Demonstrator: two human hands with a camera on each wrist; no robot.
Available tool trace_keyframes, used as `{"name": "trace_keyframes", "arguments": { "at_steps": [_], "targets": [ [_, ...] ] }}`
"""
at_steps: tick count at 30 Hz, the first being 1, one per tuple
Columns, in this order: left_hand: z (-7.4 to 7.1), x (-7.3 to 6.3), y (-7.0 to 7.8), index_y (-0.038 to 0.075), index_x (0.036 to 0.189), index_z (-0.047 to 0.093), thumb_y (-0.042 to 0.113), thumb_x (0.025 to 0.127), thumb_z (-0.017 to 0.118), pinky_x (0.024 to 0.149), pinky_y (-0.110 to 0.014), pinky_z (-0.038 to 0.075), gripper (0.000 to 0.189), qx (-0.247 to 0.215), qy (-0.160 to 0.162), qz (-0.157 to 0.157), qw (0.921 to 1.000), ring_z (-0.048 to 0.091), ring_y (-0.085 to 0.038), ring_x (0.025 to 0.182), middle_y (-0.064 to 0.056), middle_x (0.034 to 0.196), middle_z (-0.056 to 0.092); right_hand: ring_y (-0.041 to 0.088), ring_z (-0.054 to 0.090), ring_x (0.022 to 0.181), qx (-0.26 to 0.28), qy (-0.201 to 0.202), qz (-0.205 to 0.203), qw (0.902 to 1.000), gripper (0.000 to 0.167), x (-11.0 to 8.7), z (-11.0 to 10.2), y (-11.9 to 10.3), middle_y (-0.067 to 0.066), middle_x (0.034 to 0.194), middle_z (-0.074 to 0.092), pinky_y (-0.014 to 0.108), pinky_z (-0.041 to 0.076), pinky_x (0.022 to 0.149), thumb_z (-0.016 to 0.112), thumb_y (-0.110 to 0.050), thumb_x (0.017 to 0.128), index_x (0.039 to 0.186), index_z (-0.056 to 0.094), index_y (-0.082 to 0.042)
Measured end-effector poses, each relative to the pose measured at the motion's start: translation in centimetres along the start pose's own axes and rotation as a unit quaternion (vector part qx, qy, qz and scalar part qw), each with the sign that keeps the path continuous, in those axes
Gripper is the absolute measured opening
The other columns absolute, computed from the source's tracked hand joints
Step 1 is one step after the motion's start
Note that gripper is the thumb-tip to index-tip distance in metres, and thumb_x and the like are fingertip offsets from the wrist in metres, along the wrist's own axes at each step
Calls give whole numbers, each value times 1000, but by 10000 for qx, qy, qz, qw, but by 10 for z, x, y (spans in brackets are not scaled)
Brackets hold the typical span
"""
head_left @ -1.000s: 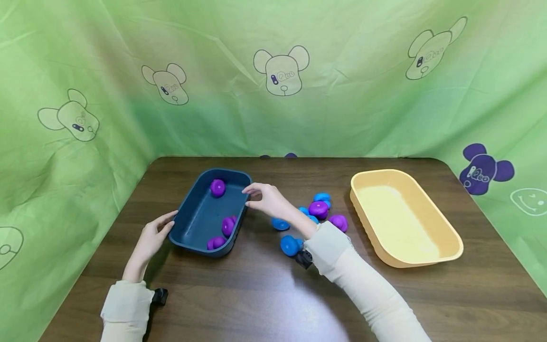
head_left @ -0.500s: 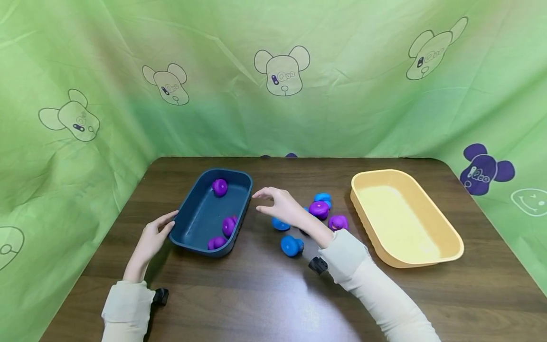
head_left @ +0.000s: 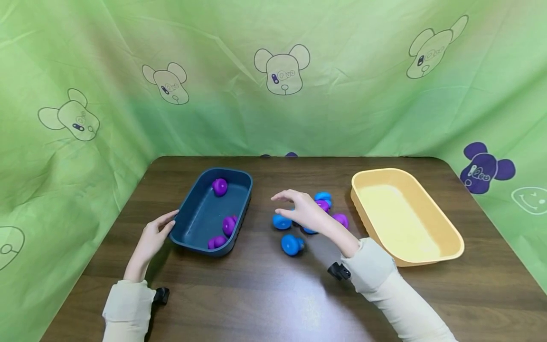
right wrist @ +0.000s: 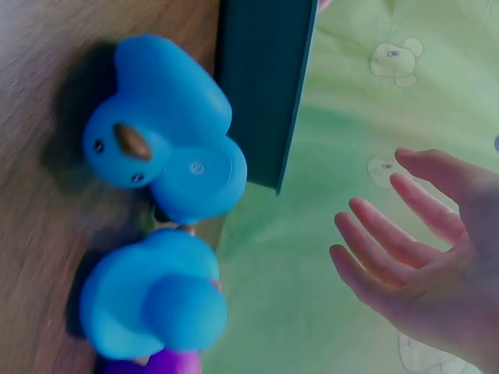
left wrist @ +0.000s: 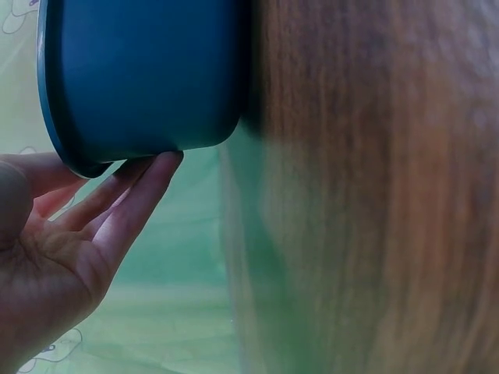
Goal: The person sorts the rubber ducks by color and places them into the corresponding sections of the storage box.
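Observation:
My left hand rests its fingertips on the near left outer wall of the dark blue bin; in the left wrist view, its extended fingers touch that wall just below the rim. Inside the bin lie several purple rubber ducks, one purple duck near the back. Over the loose ducks on the table hovers my right hand, fingers parted and holding nothing. Near it are a blue rubber duck and another blue duck; the right wrist view shows one tipped duck with its orange beak. The hand partly hides other ducks.
A yellow bin stands on the right of the brown wooden table. Purple ducks and blue ducks lie between it and my right hand. A green printed curtain rises behind the table.
My right hand has moved right, from the blue bin's right rim to over the loose ducks, its fingers spreading. The back purple duck shifted slightly in the bin. My left hand has stayed put.

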State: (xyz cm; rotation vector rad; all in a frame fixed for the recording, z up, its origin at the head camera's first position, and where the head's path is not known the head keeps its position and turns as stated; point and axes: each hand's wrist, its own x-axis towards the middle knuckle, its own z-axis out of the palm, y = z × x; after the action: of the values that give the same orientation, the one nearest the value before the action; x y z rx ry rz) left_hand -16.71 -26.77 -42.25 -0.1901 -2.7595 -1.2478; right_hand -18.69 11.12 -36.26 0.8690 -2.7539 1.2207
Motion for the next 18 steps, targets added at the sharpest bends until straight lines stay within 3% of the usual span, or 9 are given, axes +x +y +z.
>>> {"name": "trace_keyframes", "arguments": {
  "at_steps": [5,11,18],
  "targets": [
    [0,1,0,-1,122,51,10,92,46,66,-16,40,32,10,9,-13,10000,54,-15,89,-23,111,57,28,53,103,-131,72,104,9998,30,-11,-9,4,12,109,59,41,41,86,62,-12,82,111,58,-3],
    [0,1,0,-1,122,51,10,92,46,72,-10,38,32,79,29,9,10000,53,-28,99,-23,112,57,30,55,100,-194,304,121,9993,30,-23,-18,15,14,107,60,42,42,84,63,-9,81,110,59,-2],
    [1,0,0,-1,121,52,9,91,47,72,-9,37,32,126,78,61,9999,54,-27,97,-22,110,57,27,56,95,-551,604,139,9966,27,-35,-26,27,12,105,61,42,43,81,63,-9,80,107,61,-4]
  ]
}}
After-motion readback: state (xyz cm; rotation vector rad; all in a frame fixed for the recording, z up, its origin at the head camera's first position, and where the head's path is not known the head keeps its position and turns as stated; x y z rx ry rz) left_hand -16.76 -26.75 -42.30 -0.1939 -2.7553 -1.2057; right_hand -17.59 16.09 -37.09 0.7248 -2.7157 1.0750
